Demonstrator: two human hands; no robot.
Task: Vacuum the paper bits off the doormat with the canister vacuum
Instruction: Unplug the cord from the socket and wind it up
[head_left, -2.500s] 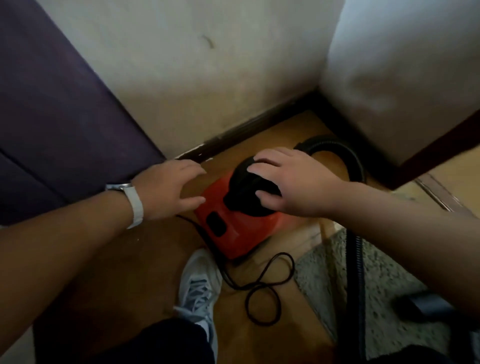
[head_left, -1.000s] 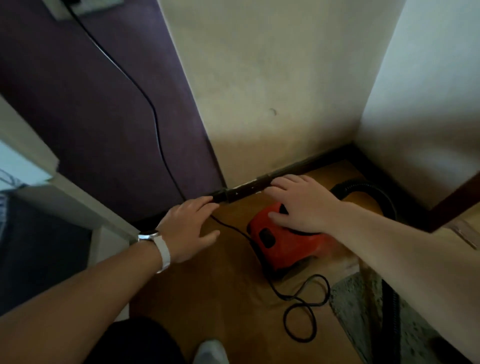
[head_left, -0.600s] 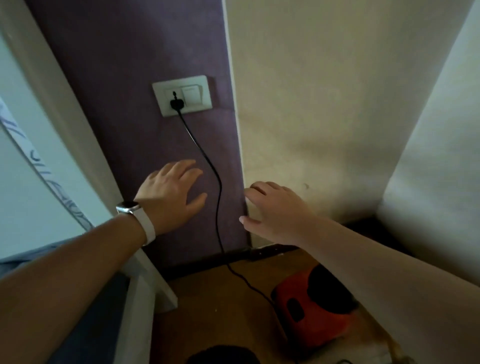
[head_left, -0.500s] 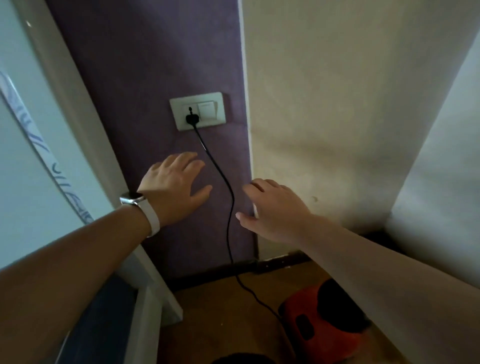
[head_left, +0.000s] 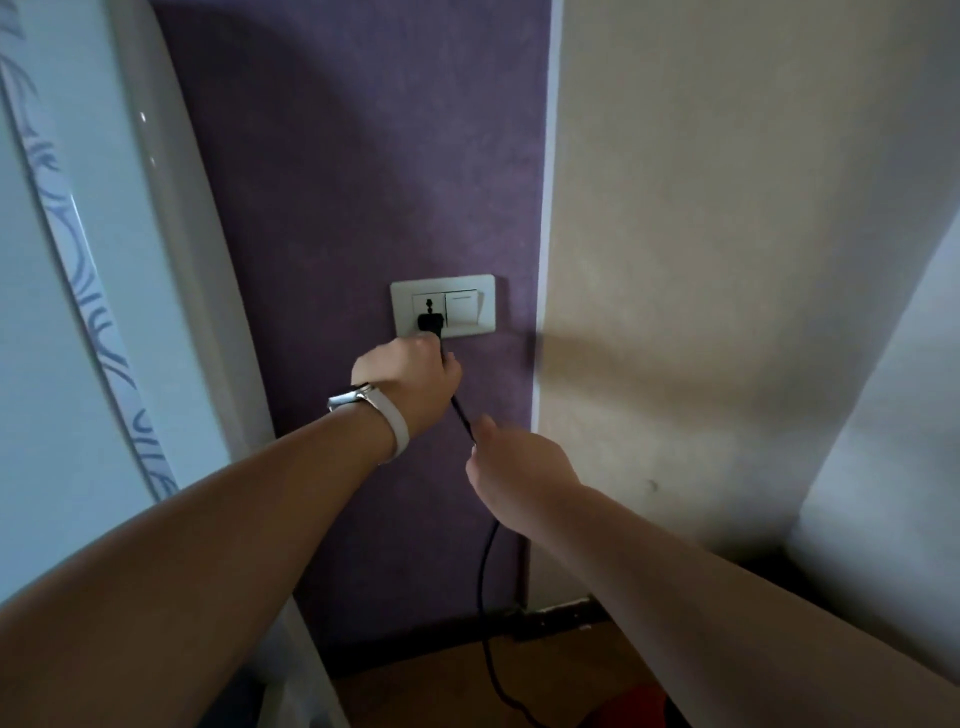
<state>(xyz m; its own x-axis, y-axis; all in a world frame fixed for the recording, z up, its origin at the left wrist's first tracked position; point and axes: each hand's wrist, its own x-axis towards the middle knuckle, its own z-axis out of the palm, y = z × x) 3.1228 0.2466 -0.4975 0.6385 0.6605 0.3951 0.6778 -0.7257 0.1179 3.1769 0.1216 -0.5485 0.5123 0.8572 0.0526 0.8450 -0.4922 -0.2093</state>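
L hand (head_left: 402, 376), R hand (head_left: 511, 462) now on cord (head_left: 461, 415)

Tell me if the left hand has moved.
Yes: the left hand rose toward the wall socket, now gripping the cord just below the plug.

The left hand (head_left: 408, 376) is gripping the cord (head_left: 483, 561) right beneath the plug (head_left: 430, 325) at centre frame, closing off the approach from below. The right hand (head_left: 519, 467) is pinching the same cord lower right of it. Bare purple wall (head_left: 363, 156) is lying open above the socket plate (head_left: 470, 306). A white door frame (head_left: 171, 260) is hemming in the left side.
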